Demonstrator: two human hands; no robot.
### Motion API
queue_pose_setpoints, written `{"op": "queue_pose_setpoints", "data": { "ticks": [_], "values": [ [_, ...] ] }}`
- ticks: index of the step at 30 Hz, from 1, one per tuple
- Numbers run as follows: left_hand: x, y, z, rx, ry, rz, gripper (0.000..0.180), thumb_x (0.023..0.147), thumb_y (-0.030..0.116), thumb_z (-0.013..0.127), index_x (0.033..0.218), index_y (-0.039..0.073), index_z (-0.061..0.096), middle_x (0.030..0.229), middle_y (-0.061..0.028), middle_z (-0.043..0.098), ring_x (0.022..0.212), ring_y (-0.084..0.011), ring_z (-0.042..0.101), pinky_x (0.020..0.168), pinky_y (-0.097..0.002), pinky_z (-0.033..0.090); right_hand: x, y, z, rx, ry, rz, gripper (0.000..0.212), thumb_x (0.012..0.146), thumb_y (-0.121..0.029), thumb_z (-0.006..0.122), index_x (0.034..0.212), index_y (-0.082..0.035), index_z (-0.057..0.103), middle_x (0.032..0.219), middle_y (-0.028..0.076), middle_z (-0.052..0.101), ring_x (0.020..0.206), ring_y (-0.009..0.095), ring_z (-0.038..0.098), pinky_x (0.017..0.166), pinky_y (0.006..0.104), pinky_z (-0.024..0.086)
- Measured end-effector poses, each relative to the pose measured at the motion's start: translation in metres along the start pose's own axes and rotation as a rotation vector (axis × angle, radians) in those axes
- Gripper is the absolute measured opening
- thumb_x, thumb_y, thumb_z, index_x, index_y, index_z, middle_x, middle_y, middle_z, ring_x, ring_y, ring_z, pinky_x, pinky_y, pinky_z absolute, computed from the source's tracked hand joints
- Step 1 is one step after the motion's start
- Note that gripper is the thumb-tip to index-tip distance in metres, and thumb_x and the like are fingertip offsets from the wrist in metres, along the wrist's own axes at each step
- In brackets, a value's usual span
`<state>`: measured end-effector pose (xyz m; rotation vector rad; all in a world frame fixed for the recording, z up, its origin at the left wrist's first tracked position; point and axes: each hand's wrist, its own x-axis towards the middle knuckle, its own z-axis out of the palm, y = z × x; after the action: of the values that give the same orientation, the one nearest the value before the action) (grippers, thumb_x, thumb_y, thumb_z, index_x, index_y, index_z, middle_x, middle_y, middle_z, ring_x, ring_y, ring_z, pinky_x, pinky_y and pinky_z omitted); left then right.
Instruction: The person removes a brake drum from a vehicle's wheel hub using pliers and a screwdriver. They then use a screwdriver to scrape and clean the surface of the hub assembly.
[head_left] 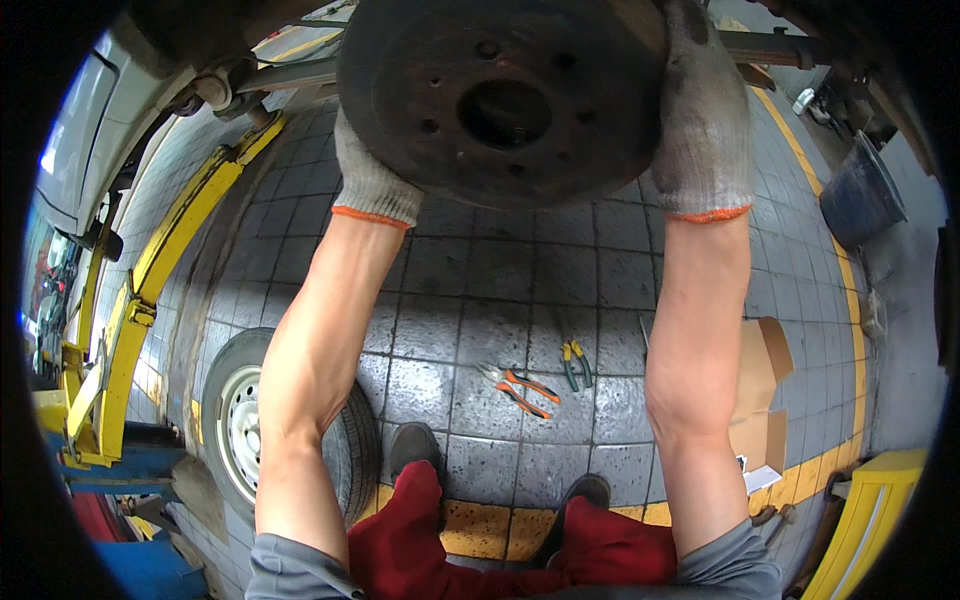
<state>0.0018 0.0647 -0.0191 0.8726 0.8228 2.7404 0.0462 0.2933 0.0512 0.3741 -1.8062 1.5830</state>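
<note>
A dark, worn brake drum [590, 110] with a large centre hole and several smaller holes is raised in front of me at the top of the view. My left hand [375, 180], in a white knitted glove with an orange cuff, grips its lower left side; the fingers are hidden behind the drum. On the right side my right hand [703, 120], in a matching soiled glove, is closed along the rim, its fingertips out of sight. Both arms reach up and forward.
Orange-handled pliers [520, 389] and yellow-and-green-handled pliers [577, 366] lie on the tiled floor. A wheel [238, 425] lies left of my feet, below a yellow lift arm [185, 225]. To the right are an opened cardboard box [757, 370] and a dark blue bucket [862, 195].
</note>
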Motion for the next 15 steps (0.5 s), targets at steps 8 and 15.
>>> {"op": "queue_pose_setpoints", "data": {
  "ticks": [8, 15],
  "values": [
    [0.007, 0.005, -0.006, -0.020, 0.149, 0.069, 0.050, 0.109, 0.036, 0.044, 0.142, 0.000, 0.053, 0.141, -0.0187, 0.060, 0.127, -0.0317, 0.059, 0.109, -0.0457, 0.047, -0.017, -0.011, 0.019, -0.340, 0.150, -0.133, 0.044, 0.104, -0.018, 0.052, 0.141, 0.005, 0.056, 0.131, 0.021, 0.066, 0.120, 0.032, 0.062, 0.106, 0.0343, 0.047],
    [0.010, 0.007, -0.003, 0.211, 0.582, 0.255, 0.061, 0.109, 0.053, 0.036, 0.151, 0.010, 0.048, 0.149, -0.0145, 0.056, 0.136, -0.0322, 0.054, 0.114, -0.0490, 0.043, 0.013, 0.063, 0.011, -1.073, 0.182, -0.667, 0.042, 0.098, -0.001, 0.046, 0.139, 0.008, 0.052, 0.138, 0.024, 0.058, 0.125, 0.040, 0.056, 0.111, 0.0424, 0.045]
  ]
}}
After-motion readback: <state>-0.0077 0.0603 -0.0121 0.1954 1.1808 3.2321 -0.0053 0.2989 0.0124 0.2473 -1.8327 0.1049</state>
